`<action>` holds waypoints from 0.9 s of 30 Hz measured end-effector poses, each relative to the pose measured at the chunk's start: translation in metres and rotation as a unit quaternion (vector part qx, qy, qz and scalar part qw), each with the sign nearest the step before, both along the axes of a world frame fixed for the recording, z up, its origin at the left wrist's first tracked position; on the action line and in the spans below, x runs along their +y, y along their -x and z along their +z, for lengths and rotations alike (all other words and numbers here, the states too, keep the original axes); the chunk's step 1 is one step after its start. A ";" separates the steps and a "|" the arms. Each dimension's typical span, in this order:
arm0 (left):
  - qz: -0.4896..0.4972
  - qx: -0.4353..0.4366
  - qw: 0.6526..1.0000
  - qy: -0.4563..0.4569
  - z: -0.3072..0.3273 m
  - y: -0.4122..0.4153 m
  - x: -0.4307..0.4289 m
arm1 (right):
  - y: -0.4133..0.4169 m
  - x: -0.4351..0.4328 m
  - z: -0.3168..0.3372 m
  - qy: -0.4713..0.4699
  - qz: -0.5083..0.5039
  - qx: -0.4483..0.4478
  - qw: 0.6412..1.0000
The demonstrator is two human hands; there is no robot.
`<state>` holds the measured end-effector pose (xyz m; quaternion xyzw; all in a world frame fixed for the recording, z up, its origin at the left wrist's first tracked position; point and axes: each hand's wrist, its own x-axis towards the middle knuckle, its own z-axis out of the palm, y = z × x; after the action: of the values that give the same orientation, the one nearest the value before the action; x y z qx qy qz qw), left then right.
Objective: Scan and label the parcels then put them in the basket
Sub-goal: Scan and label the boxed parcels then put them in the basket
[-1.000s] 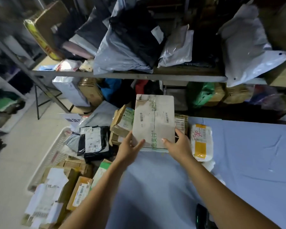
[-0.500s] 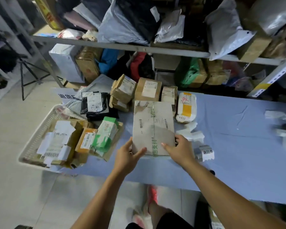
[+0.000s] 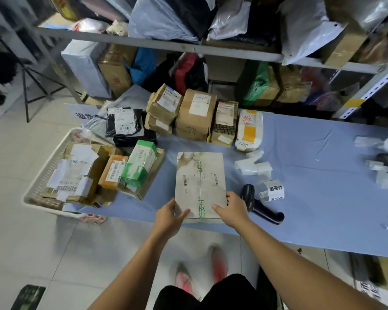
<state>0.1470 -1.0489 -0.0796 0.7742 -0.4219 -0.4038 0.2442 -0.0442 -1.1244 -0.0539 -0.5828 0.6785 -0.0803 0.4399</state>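
Observation:
A flat grey cardboard parcel (image 3: pixel 199 182) with green print lies near the front edge of the blue table (image 3: pixel 311 198). My left hand (image 3: pixel 169 218) grips its near left corner, thumb on top. My right hand (image 3: pixel 232 209) holds its near right corner. A black handheld scanner (image 3: pixel 260 205) lies just right of my right hand. A roll of white labels (image 3: pixel 272 190) sits beside the scanner. The white basket (image 3: pixel 43 175) at the table's left end holds several labelled parcels.
Brown boxes (image 3: pixel 195 115) and a white-and-yellow pouch (image 3: pixel 249 130) stand in a row at the table's back. Loose label backings (image 3: pixel 255 164) lie right of the parcel. Metal shelves (image 3: pixel 188 48) crammed with bags rise behind the table. My feet show below on the tiled floor.
Both hands have drawn the flat parcel back from the stack toward the table's front edge and lowered it onto the table. The view has pulled back, bringing the scanner and label roll into sight.

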 end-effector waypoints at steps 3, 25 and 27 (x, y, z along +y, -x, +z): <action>0.018 0.013 1.000 -0.004 -0.008 0.002 0.004 | 0.007 0.000 -0.002 0.004 -0.003 -0.026 1.000; 0.079 -0.134 0.988 -0.025 -0.009 0.050 -0.030 | 0.090 -0.063 0.009 0.074 0.206 0.287 0.933; 0.083 -0.127 0.988 -0.024 -0.011 0.049 -0.029 | 0.087 -0.069 0.029 0.105 0.216 0.247 0.939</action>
<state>0.0980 -1.0784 -0.0901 0.8573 -0.3738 -0.2902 0.2027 -0.1315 -1.1934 -0.0248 -0.7597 0.6113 0.0920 0.2017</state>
